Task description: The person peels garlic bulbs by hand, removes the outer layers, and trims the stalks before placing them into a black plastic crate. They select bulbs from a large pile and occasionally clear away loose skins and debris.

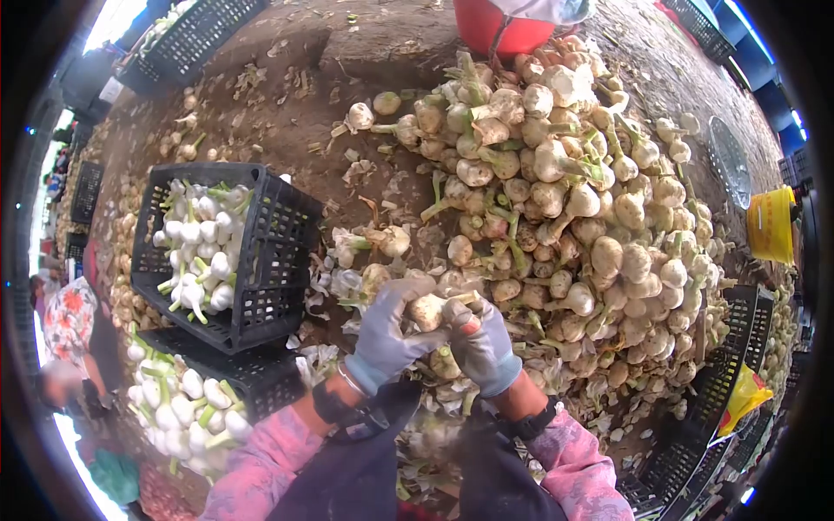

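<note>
Garlic bulb (426, 313) sits near, at centre, our gloved left hand (391, 332) clasping its rounded body and our right hand (483, 346) closed on its stem side, seemingly so both steady it. Beyond it and to the right we have a loose heap (556, 191) of papery, soil-stained bulbs; on the left, a stiff, lattice-walled crate (280, 265) contains smooth white garlic (207, 233), probably keeping it off the ground (287, 117).

Papery garlic bulb (426, 312), matt cloth gloves (380, 342) around it; smooth plastic bucket (486, 30) beyond it, plastic crate (271, 260) to its left
</note>
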The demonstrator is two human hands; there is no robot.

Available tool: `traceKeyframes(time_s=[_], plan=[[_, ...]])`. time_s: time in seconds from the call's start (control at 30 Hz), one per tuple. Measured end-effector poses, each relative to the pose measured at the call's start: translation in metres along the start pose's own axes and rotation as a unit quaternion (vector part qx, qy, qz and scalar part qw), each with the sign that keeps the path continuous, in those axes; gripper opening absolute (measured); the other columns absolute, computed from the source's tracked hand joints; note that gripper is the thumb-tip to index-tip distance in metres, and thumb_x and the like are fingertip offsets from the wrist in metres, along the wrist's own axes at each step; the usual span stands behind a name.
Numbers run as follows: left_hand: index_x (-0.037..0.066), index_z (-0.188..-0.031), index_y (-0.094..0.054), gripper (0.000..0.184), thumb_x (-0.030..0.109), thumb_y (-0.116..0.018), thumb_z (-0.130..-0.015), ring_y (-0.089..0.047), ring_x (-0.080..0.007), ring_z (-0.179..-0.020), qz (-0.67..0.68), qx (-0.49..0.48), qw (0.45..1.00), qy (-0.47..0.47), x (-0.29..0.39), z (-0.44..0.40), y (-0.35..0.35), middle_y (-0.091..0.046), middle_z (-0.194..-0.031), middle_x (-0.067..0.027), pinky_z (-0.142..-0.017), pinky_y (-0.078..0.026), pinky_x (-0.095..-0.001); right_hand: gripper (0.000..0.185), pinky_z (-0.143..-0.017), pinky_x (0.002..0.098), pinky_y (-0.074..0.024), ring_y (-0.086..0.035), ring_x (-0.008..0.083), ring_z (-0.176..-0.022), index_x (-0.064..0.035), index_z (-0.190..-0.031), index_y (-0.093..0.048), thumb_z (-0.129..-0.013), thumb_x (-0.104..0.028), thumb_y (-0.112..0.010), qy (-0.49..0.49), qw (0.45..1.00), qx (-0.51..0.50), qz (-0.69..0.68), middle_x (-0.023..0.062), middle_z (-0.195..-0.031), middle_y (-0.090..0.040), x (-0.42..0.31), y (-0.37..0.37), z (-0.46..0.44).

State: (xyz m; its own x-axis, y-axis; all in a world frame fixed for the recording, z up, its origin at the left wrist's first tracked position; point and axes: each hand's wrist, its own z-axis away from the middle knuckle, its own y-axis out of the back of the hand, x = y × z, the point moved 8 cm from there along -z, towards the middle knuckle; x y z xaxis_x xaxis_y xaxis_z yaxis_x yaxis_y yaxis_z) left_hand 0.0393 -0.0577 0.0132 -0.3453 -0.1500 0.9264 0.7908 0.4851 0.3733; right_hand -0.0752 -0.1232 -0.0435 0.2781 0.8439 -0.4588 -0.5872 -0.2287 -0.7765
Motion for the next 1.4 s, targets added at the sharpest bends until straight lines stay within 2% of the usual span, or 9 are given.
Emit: traceKeyframes(time_s=[0.3, 0.57, 0.67, 0.8, 0.83, 1.03, 1.23, 1.3, 1.4], plan=[[0.001, -0.125, -0.055, 0.058, 0.013, -0.082, -0.074, -0.059, -0.0160, -0.107, 0.228, -0.011, 0.966, 0.122, -0.005, 0.008, -0.003, -0.061, -0.117, -0.0076, -0.095, -0.048, -0.0298, 0.024, -0.087, 0.0272, -0.0499, -0.064, 0.0148, -0.094, 0.0018, -0.110, -0.068, -0.087, -0.001, -0.068, 0.086, 0.972, 0.012, 0.219, 0.0053, -0.105, -0.069, -0.021, -0.011, 0.009], [-0.002, -0.131, -0.050, 0.069, 0.055, -0.053, -0.094, -0.065, -0.0186, -0.073, 0.520, -0.162, 0.793, 0.274, -0.005, 0.024, -0.023, -0.067, -0.098, -0.0141, -0.059, -0.053, -0.0313, 0.023, -0.079, 0.0343, -0.0523, -0.066, 0.0252, -0.090, -0.0037, -0.096, -0.069, -0.076, 0.005, -0.063, 0.336, 0.738, -0.067, 0.581, 0.0105, -0.095, -0.069, -0.069, -0.054, 0.029], [0.002, -0.136, -0.046, 0.044, 0.032, -0.049, -0.103, -0.065, -0.0169, -0.079, 0.620, -0.164, 0.715, 0.278, -0.004, 0.022, -0.030, -0.065, -0.099, -0.0087, -0.067, -0.055, -0.0264, 0.021, -0.080, 0.0337, -0.0520, -0.066, 0.0240, -0.088, -0.0040, -0.098, -0.069, -0.079, 0.001, -0.065, 0.241, 0.840, -0.010, 0.487, 0.0104, -0.095, -0.069, -0.050, -0.023, 0.017], [0.005, -0.136, -0.039, 0.059, 0.010, -0.072, -0.087, -0.063, -0.0165, -0.098, 0.320, -0.041, 0.937, 0.130, -0.011, 0.011, -0.011, -0.060, -0.113, -0.0091, -0.085, -0.056, -0.0300, 0.018, -0.080, 0.0262, -0.0499, -0.062, 0.0100, -0.088, -0.0002, -0.108, -0.068, -0.092, -0.008, -0.064, 0.155, 0.914, 0.052, 0.372, 0.0042, -0.099, -0.069, -0.032, -0.008, 0.020], [0.002, -0.131, -0.042, 0.067, 0.001, -0.080, -0.077, -0.062, -0.0175, -0.103, 0.370, -0.021, 0.903, 0.218, -0.021, 0.016, -0.011, -0.061, -0.112, -0.0095, -0.090, -0.055, -0.0312, 0.021, -0.080, 0.0242, -0.0493, -0.060, 0.0074, -0.089, 0.0018, -0.113, -0.065, -0.095, -0.010, -0.062, 0.188, 0.900, 0.035, 0.393, 0.0028, -0.099, -0.068, -0.037, -0.022, 0.026], [0.002, -0.120, -0.050, 0.052, 0.012, -0.081, -0.080, -0.066, -0.0181, -0.096, 0.400, -0.078, 0.883, 0.234, -0.005, 0.013, -0.002, -0.065, -0.108, -0.0094, -0.073, -0.058, -0.0296, 0.027, -0.088, 0.0329, -0.0503, -0.063, 0.0161, -0.098, 0.0014, -0.119, -0.059, -0.098, -0.015, -0.056, 0.020, 0.997, -0.052, 0.051, 0.0089, -0.114, -0.065, -0.012, -0.017, 0.029], [0.001, -0.117, -0.051, 0.067, 0.025, -0.090, -0.069, -0.067, -0.0225, -0.097, 0.495, -0.168, 0.818, 0.240, 0.026, 0.024, -0.007, -0.062, -0.116, -0.0154, -0.068, -0.059, -0.0303, 0.018, -0.078, 0.0316, -0.0494, -0.062, 0.0178, -0.093, -0.0071, -0.109, -0.060, -0.097, -0.020, -0.054, 0.007, 0.929, -0.050, -0.367, 0.0070, -0.110, -0.066, -0.016, 0.006, 0.020], [0.000, -0.116, -0.053, 0.064, 0.021, -0.090, -0.069, -0.066, -0.0231, -0.102, 0.536, -0.195, 0.785, 0.243, 0.038, 0.026, -0.003, -0.062, -0.118, -0.0155, -0.084, -0.058, -0.0338, 0.033, -0.092, 0.0392, -0.0490, -0.062, 0.0231, -0.104, -0.0024, -0.120, -0.056, -0.089, -0.011, -0.064, 0.014, 0.994, -0.049, 0.093, 0.0078, -0.115, -0.066, -0.039, 0.023, 0.018], [-0.003, -0.127, -0.048, 0.064, 0.029, -0.081, -0.082, -0.060, -0.0195, -0.113, 0.473, -0.122, 0.859, 0.154, 0.026, 0.014, 0.001, -0.060, -0.124, -0.0132, -0.100, -0.049, -0.0341, 0.076, -0.106, 0.0374, -0.0419, -0.054, 0.0225, -0.123, -0.0015, -0.152, -0.025, -0.086, -0.006, -0.063, 0.065, 0.717, -0.110, 0.685, 0.0153, -0.140, -0.051, -0.024, 0.013, 0.027]])
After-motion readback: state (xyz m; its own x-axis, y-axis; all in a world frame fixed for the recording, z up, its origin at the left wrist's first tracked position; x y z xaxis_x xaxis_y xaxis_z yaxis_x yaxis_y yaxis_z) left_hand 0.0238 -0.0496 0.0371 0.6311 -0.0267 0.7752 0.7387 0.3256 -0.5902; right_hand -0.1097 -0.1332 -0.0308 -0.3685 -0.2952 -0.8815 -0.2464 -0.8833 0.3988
